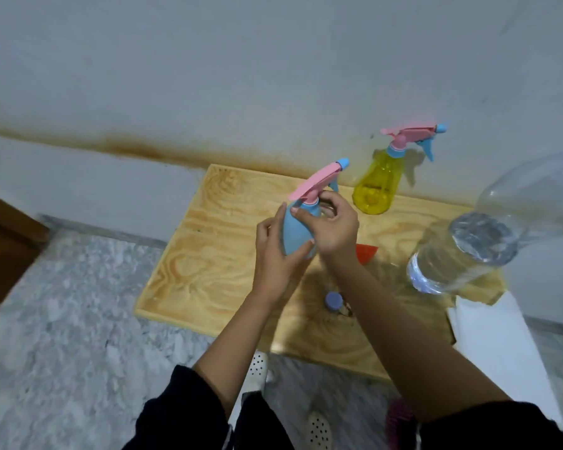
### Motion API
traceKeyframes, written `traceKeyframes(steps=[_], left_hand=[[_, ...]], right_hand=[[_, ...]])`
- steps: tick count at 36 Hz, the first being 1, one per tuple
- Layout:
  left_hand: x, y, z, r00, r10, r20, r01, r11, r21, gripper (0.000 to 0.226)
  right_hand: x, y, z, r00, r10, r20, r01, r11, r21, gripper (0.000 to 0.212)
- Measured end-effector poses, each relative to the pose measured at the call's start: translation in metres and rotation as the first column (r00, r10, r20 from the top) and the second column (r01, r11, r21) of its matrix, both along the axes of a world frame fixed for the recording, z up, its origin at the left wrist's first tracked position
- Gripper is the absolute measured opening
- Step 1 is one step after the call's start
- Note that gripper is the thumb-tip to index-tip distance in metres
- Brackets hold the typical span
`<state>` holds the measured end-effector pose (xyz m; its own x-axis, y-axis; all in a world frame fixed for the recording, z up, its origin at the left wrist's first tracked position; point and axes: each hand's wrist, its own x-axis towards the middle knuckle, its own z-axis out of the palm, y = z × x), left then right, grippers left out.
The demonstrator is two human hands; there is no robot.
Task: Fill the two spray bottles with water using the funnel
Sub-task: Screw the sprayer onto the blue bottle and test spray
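A blue spray bottle (294,227) with a pink trigger head stands over the wooden board (208,254). My left hand (273,254) wraps its body from the left and below. My right hand (329,222) pinches the collar just under the pink head. A yellow spray bottle (376,185) with a pink and blue head stands at the board's far edge against the wall. A red funnel (366,253) lies on the board, mostly hidden behind my right wrist. A large clear water bottle (488,245) lies tilted at the right, part full.
A small lilac cap (333,301) sits on the board near its front edge between my forearms. A white sheet (498,345) lies at the board's right front corner. The board rests on a speckled marble floor (62,319) beside a stained white wall.
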<state>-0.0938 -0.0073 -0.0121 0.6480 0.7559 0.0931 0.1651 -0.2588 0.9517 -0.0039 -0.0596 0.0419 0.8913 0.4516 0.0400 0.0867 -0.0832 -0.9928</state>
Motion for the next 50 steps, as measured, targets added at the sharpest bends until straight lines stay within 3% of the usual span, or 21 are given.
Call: traceKeyframes(steps=[4,8,17,22,30,50], left_hand=[[0.036,0.027,-0.004,0.996,-0.087,0.004,0.087,0.996,0.027,0.074],[0.073,0.061,-0.012,0.976,-0.211,-0.053,0.215,0.973,0.087,0.070],[0.128,0.118,-0.024,0.902,-0.429,-0.045,0.427,0.903,-0.045,0.064],[0.141,0.127,-0.028,0.893,-0.449,-0.038,0.442,0.889,-0.116,0.069],[0.147,0.142,-0.036,0.879,-0.465,-0.104,0.472,0.880,0.055,0.071],[0.142,0.149,-0.035,0.870,-0.482,-0.103,0.492,0.861,0.124,0.077]], right_hand=[[0.023,0.022,-0.006,0.985,-0.168,0.045,0.169,0.985,-0.025,0.033],[0.048,0.046,-0.014,0.950,-0.310,-0.038,0.309,0.951,-0.031,0.030],[0.090,0.090,-0.030,0.866,-0.498,-0.041,0.498,0.867,-0.006,0.032],[0.104,0.099,-0.030,0.891,-0.452,0.035,0.453,0.891,-0.038,0.032],[0.105,0.083,-0.039,0.933,-0.312,0.179,0.340,0.927,-0.158,0.049],[0.102,0.078,-0.058,0.900,-0.347,0.263,0.402,0.894,-0.195,0.053]])
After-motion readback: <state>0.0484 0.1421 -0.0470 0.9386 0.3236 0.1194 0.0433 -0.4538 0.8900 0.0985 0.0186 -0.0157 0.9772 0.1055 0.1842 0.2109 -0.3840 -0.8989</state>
